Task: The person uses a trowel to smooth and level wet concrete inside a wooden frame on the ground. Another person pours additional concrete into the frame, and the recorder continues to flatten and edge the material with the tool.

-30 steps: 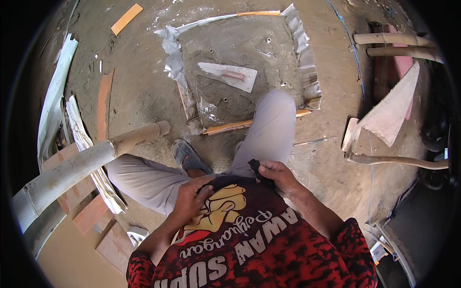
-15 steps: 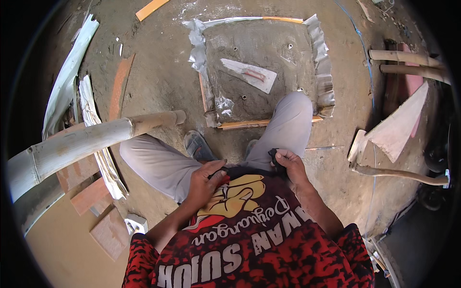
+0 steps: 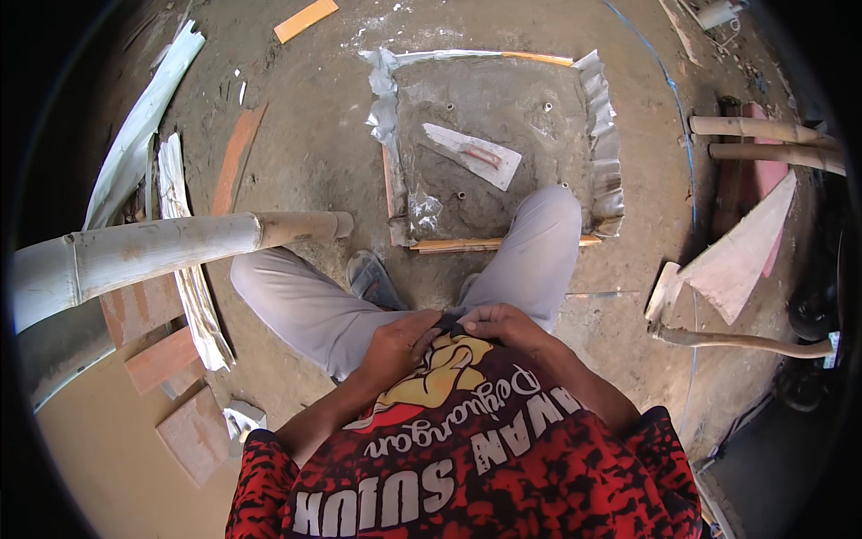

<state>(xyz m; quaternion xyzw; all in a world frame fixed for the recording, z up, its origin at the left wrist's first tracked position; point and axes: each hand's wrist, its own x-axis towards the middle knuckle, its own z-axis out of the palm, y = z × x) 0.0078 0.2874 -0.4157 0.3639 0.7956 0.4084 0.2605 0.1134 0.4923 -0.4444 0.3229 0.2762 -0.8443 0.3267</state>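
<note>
Both hands are at the front hem of the red and black patterned shirt (image 3: 521, 449) that I wear. My left hand (image 3: 401, 346) is closed, fingers curled on the dark hem. Close beside it, my right hand (image 3: 505, 325) pinches the black edge of the same cloth. The hands nearly meet, and folds hide some fingertips. Beyond my knees, a trowel (image 3: 476, 156) with a reddish handle lies flat on wet grey mortar (image 3: 530, 81) inside a square frame. Several short pipe ends stick up from that mortar.
A thick bamboo pole (image 3: 171, 242) reaches in from the left above my knee. An orange wooden strip (image 3: 503, 244) edges the frame's near side. At right lie a wooden-handled tool (image 3: 745, 339), a triangular board (image 3: 741, 256) and bamboo poles (image 3: 763, 130). Tiles (image 3: 193, 436) lie at lower left.
My hands have come together along the shirt hem, the right one moving left and lower. The trowel stays on the mortar; the view has shifted slightly.
</note>
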